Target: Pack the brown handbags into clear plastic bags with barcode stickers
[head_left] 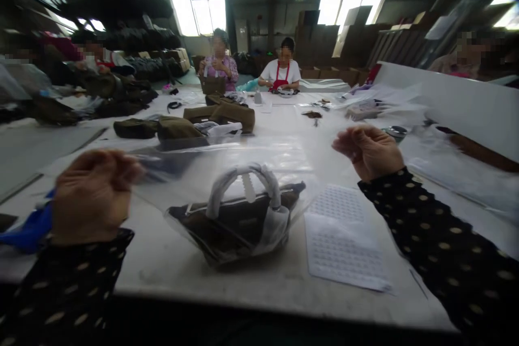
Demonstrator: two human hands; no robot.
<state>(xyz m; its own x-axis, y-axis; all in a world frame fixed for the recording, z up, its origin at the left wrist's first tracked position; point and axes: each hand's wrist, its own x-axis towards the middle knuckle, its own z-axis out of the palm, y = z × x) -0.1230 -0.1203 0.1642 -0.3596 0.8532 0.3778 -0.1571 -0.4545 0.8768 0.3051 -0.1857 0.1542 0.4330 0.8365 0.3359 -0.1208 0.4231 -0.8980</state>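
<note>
A dark handbag with wrapped handles rests inside a clear plastic bag on the table in front of me. My left hand is closed in a pinch on the left upper edge of the plastic. On the other side, my right hand has its fingers pinched together at the right upper edge, though the thin film is hard to see there. The plastic is spread wide between both hands. Pale wrapping covers the handbag's handles, and a white tag-like strip hangs between them.
Printed sticker sheets lie right of the handbag. Olive bags sit farther back on the white table. Loose plastic bags cover the right side, by a white partition. Several co-workers sit around the table.
</note>
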